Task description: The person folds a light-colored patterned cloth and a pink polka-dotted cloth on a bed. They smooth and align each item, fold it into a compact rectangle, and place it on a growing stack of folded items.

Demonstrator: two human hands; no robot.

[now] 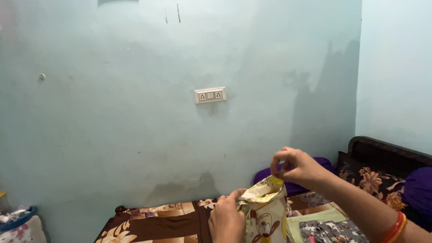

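Far left of the cream floral cloth [265, 211], low against the pale blue wall [135, 126], 1 blue basket [20, 218] holds a heap of small things too blurred to tell. Nearer the cloth spreads 1 bed [153, 222] under a brown flowered sheet.

The left hand [226, 219] is clenched on the cloth's lower left edge, its fingers [236, 195] curled into the fabric. The cloth hangs bunched above the bed between both hands, with a yellow band along its top. The right hand [298, 167] pinches that top edge, fingers [275, 159] closed on the yellow band, above and right of the left hand. 1 white switch plate [210, 95] with 2 sockets sits on the wall high above the cloth.

Right of the cloth lie 1 pale green folded cloth [310, 218], 2 purple pillows [418, 189] and 1 dark headboard [387, 150].
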